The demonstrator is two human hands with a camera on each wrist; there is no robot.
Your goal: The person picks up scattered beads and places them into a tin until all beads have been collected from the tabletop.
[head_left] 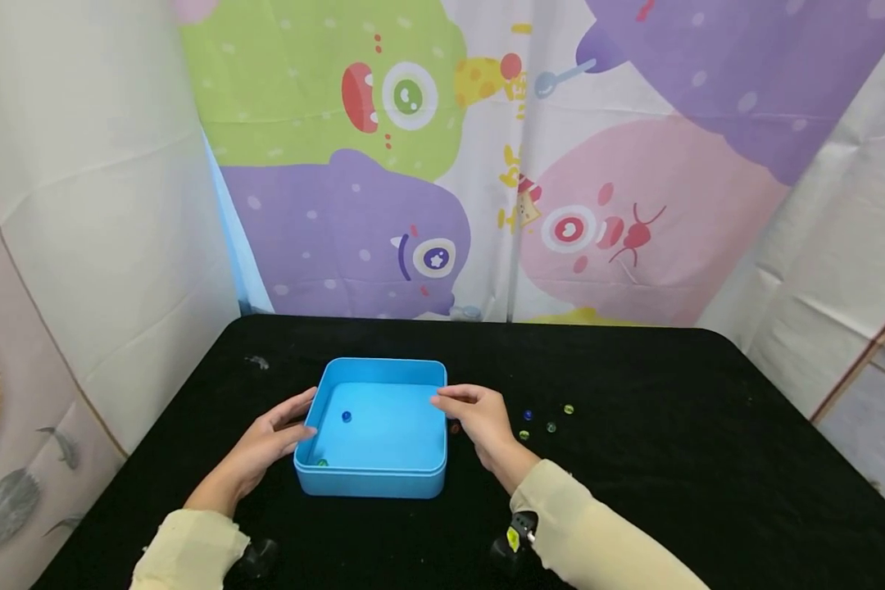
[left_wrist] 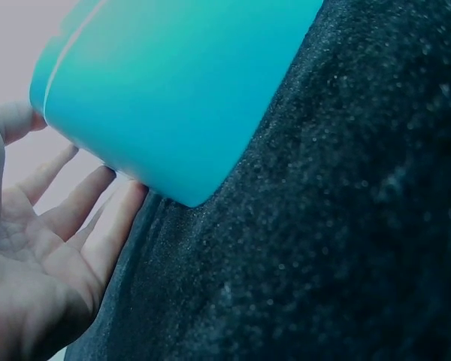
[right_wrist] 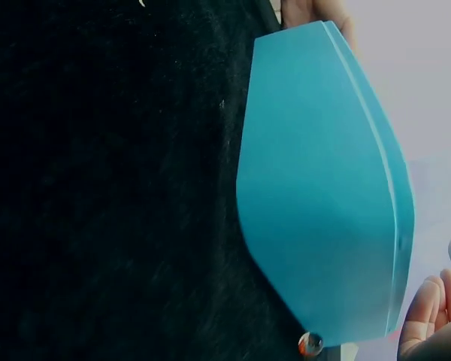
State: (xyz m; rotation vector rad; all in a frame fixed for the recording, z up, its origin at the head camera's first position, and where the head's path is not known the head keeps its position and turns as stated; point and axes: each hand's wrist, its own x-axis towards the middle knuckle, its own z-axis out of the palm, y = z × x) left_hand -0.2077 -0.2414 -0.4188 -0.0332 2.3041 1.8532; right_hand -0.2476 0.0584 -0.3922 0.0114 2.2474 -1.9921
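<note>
The blue box (head_left: 372, 483) sits on the black cloth (head_left: 678, 459), a blue marble (head_left: 347, 416) and a green marble (head_left: 322, 463) inside. The left hand (head_left: 265, 441) grips its left wall, thumb over the rim. At the right rim, the right hand (head_left: 484, 419) has loosely bent fingers, thumb tip apart. Beside that wall lies an orange-brown marble (right_wrist: 310, 344); farther right, four loose marbles (head_left: 569, 409).

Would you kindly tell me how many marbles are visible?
7: blue marble and green marble inside the box, reddish marble beside it, four marbles on the table, right of the right hand. Others may be hidden.
</note>
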